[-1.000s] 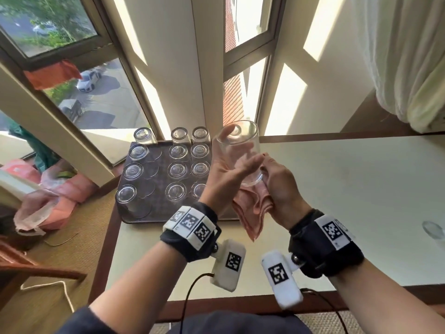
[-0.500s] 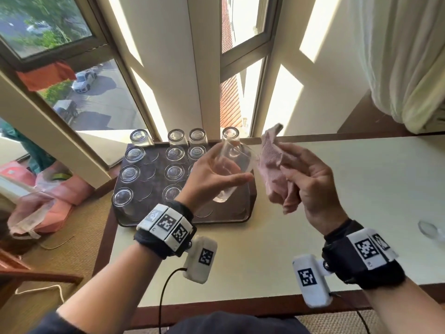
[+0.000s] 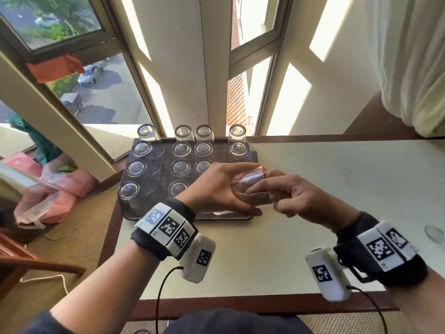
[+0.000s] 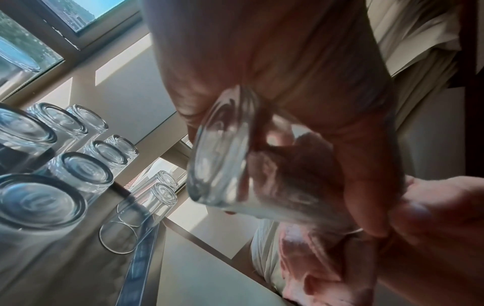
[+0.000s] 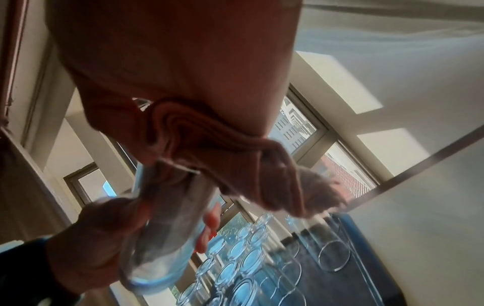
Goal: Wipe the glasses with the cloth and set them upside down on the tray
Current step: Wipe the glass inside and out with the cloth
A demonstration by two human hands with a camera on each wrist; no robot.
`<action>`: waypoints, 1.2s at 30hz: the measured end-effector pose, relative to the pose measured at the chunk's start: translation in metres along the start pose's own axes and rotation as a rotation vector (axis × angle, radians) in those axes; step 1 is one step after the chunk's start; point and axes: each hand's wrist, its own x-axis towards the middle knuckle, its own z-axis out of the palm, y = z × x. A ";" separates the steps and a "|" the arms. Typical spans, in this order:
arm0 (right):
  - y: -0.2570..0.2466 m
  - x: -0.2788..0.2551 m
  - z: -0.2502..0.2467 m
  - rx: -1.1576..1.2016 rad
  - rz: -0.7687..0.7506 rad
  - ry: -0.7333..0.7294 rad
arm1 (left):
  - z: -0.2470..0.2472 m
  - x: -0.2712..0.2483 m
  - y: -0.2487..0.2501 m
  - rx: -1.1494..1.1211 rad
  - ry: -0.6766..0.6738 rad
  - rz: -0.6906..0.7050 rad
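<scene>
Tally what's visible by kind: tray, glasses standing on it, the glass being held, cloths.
Tray: 1
Upturned glasses seen on it: 13 (more may be hidden)
Held glass: 1
Pink cloth: 1
Total: 16

Both wrists: black straps, white blocks with black square markers, white camera pods, black cables; dark sleeves.

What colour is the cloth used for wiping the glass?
The cloth is pink, seen best in the right wrist view.
</scene>
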 end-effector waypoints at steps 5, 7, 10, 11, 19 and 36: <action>0.002 -0.011 -0.014 0.197 -0.188 0.419 | 0.001 0.001 -0.003 -0.255 0.020 -0.054; 0.012 -0.009 -0.009 0.209 -0.206 0.614 | 0.000 0.003 -0.003 -0.324 0.009 -0.058; 0.021 -0.008 0.001 0.072 -0.214 0.595 | -0.001 0.006 -0.003 -0.351 0.003 -0.063; 0.022 -0.009 0.002 0.102 -0.211 0.472 | -0.001 0.006 -0.003 -0.368 -0.007 -0.064; 0.037 0.008 0.011 -0.056 -0.273 0.272 | -0.002 0.007 -0.004 -0.403 -0.125 -0.128; 0.024 0.003 -0.001 -0.294 -0.532 0.301 | -0.023 0.007 0.013 -0.489 -0.209 -0.053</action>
